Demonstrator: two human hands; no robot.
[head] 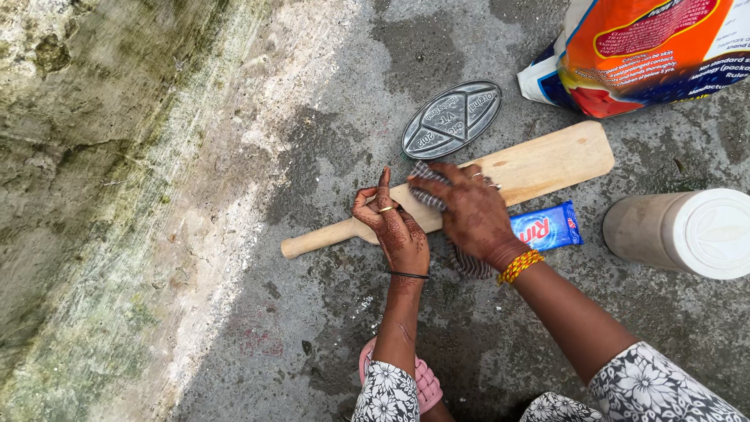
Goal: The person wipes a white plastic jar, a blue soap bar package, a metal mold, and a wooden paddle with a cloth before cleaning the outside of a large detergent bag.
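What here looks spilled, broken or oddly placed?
Nothing looks damaged or spilled. The left hand steadies the wooden paddle lying on the wet concrete floor, while the right hand presses a checked cloth onto it. The blue soap packet lies beside it.

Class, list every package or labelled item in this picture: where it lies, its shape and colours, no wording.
Detergent bag: top right, bulging, orange, blue and white.
Soap bar wrapper: beside the right hand, flat rectangle, blue with red.
Embossed metal lid: above the wooden paddle, oval, grey.
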